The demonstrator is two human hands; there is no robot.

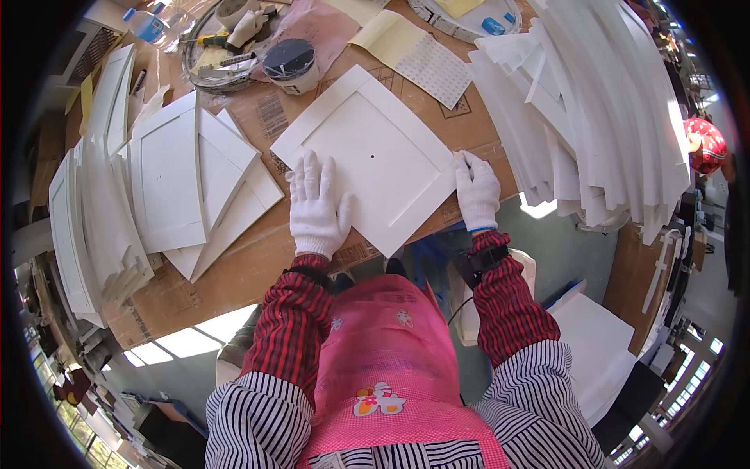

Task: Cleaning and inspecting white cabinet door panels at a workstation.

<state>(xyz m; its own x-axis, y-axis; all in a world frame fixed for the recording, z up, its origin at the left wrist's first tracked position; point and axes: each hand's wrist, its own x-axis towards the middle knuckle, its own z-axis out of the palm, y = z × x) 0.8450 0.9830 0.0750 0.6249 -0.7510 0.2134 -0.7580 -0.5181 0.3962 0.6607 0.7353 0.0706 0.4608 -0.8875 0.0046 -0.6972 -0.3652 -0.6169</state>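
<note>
Cardboard (pixel 234 273) covers the cluttered workbench, and on it I see a white square panel (pixel 367 156) with a raised border and a small centre hole, lying flat under both gloved hands. I judge the step to be steadying or squaring the panel; any next move would call for a firm hold at its edges without flexing it. My left hand (pixel 316 207) lies palm-down, fingers spread wide over the near left corner, while the right hand (pixel 478 191) curls loosely over the right corner, gripping nothing; stacked panels (pixel 168 180) sit well left of the fingers.
</note>
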